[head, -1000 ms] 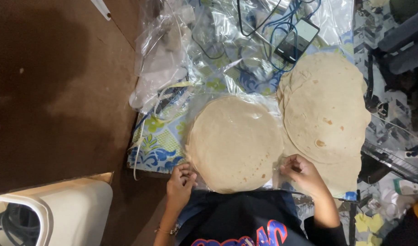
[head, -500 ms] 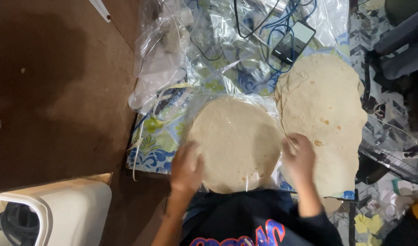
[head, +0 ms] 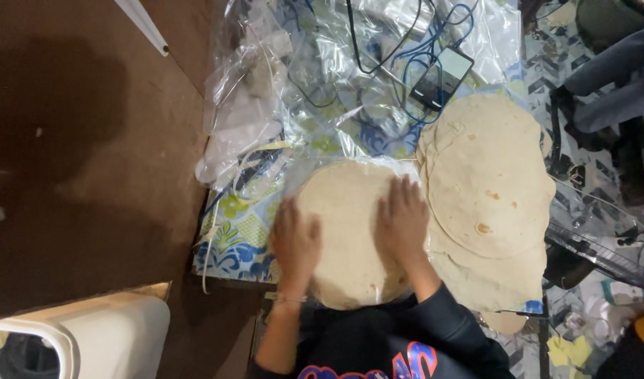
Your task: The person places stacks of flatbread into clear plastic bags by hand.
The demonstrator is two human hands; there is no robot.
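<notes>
Both hands are spread flat, fingers wide, and they grip nothing. Left hand point(head: 296, 242) presses on the left side of a round, pale flatbread point(head: 353, 231) that seems to lie under a thin clear plastic sheet, and right hand point(head: 403, 221) presses on its right side. This flatbread lies at the near edge of the counter point(head: 231, 242), just in front of the person's dark sleeves.

So far one flatbread lies apart from the rest, and both palms rest on top of it. Just to its right sits a pile of round, pale flatbreads with brown spots point(head: 487, 196) (I cannot count how many). That pile reaches the right edge of the counter, and its lowest pieces hang over the near edge.

A cloth with blue and green flowers covers the counter. Crinkled clear plastic bags point(head: 255, 119) fill the far left part. Black and blue cables point(head: 406, 49) curl across the far edge beside a small dark phone-like device point(head: 441, 77), which nearly touches the pile. The plastic and cables crowd the far side, so little bare counter shows there. A white plastic tub point(head: 76, 337) stands on the brown floor at the left.
</notes>
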